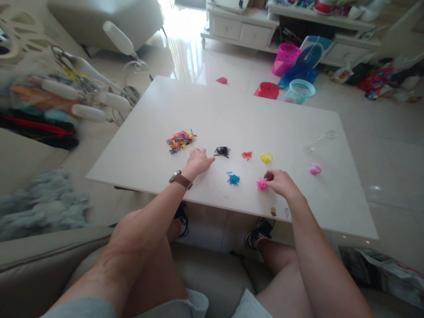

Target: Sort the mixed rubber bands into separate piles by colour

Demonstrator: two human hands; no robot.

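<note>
My right hand (278, 181) is at the pink pile (261, 184), its fingertips bent in at the edge of the thin strands; the pile lies just to the left of this grip. Fingers and thumb come near each other there, but I cannot tell whether they pinch a strand or merely touch the heap. Farther beyond these fingertips, slightly to their left, lies the yellow pile (266, 157), and past it on the left the smaller red pile (247, 155). The blue pile (233, 179) sits between my two hands, on the left of the pink one.

My left hand (198, 161) is palm down, fingers bent and thumb reaching out to the right. The multicoloured pile (180, 141) lies just beyond these fingers, to their left, while the black pile (223, 152) is just beside my thumb tip, on its right and slightly farther off. The bent fingers hide their own tips, so I cannot tell whether this hand holds anything.

Well to the right of my right hand rests a pink rounded object (315, 169) on the white table (331, 203).
</note>
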